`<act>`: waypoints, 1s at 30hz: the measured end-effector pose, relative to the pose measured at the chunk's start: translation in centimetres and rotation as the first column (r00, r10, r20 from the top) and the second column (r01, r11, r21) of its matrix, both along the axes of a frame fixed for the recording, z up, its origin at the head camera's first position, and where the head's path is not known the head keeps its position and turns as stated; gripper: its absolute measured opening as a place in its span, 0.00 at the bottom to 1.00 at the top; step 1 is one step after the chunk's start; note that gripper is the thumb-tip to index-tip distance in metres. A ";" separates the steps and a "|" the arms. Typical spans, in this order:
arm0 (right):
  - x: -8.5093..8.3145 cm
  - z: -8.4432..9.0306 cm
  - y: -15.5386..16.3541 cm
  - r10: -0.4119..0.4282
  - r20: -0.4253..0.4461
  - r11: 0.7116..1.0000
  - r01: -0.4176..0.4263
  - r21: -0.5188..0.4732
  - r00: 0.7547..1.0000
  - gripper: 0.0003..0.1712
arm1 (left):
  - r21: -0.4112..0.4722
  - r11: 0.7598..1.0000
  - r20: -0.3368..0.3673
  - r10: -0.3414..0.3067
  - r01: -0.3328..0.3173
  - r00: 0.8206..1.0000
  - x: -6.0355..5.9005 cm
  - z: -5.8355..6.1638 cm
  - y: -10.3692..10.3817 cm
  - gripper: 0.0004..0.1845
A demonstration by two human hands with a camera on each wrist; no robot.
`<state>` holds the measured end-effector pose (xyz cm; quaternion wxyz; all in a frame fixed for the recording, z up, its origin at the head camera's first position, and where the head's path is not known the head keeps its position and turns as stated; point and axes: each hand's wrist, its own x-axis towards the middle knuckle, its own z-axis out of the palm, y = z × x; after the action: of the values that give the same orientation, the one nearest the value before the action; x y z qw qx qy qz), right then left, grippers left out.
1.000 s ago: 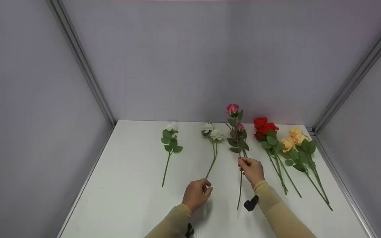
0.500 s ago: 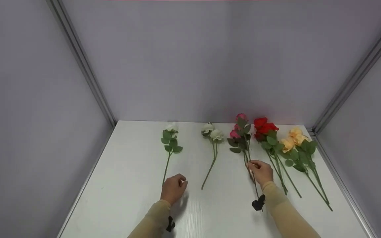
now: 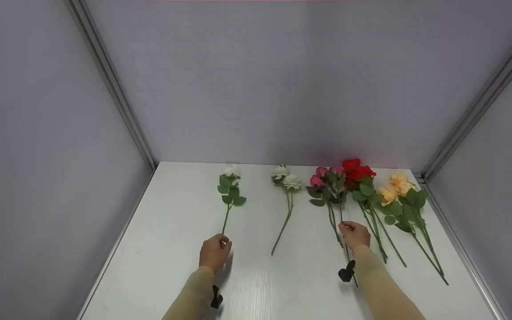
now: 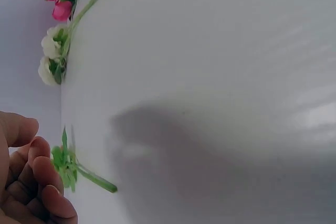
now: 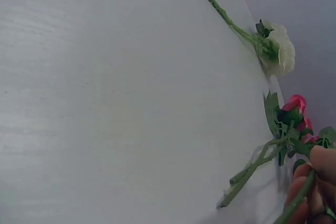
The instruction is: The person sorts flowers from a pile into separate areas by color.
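In the left wrist view the left hand (image 4: 29, 179) is cut by the left and bottom edges, so its grip cannot be judged there; the single white rose (image 4: 71, 165) lies half behind its fingers; in the right wrist view the right hand (image 5: 314, 192) is cropped at the corner, and the pink rose stem (image 5: 294, 203) it pinches runs off the bottom edge.

A: What colours are seen on the tabletop (image 3: 171, 266)?
B: White, with a faint wood grain. A white rose (image 3: 230, 171) on a green stem is laid at the left, and a cream pair (image 3: 285, 178) beside it.
A: And further right?
B: Pink roses (image 3: 325, 175) with dark green leaves are seen, then red roses (image 3: 357, 170), then peach-yellow roses (image 3: 394, 186).
A: The sleeves (image 3: 380, 289)?
B: Beige, each with a black clip. The walls (image 3: 238, 80) are shown in pale lilac-grey.
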<state>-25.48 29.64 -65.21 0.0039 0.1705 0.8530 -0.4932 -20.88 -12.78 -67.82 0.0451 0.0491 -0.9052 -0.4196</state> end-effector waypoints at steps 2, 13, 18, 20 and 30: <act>-0.1 -0.4 -0.1 0.003 0.003 1.000 -0.003 0.025 1.000 0.22 | 0.000 1.000 0.015 0.019 -0.019 1.000 -0.1 -0.1 -0.1 0.05; -0.7 -2.2 -0.8 0.085 0.005 0.980 -0.085 0.179 0.996 0.19 | 0.006 0.999 0.054 0.050 -0.050 0.997 -0.4 -0.4 -0.6 0.05; -0.7 -2.4 -1.1 0.120 0.002 0.965 -0.117 0.236 0.993 0.19 | 0.004 0.998 0.067 0.061 -0.061 0.996 -0.4 -0.4 -0.8 0.05; -0.8 -2.5 -1.2 0.127 -0.008 0.956 -0.120 0.269 0.992 0.18 | 0.010 0.998 0.071 0.055 -0.056 0.996 -0.4 -0.5 -0.8 0.05; -0.8 -2.5 -1.3 0.121 -0.007 0.951 -0.114 0.287 0.993 0.17 | 0.024 0.999 0.088 0.045 -0.047 0.995 -0.4 -0.7 -1.1 0.05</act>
<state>-26.30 28.37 -67.75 -0.0019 0.1122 0.9239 -0.3658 -21.24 -13.84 -68.50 0.0144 0.0887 -0.8994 -0.4277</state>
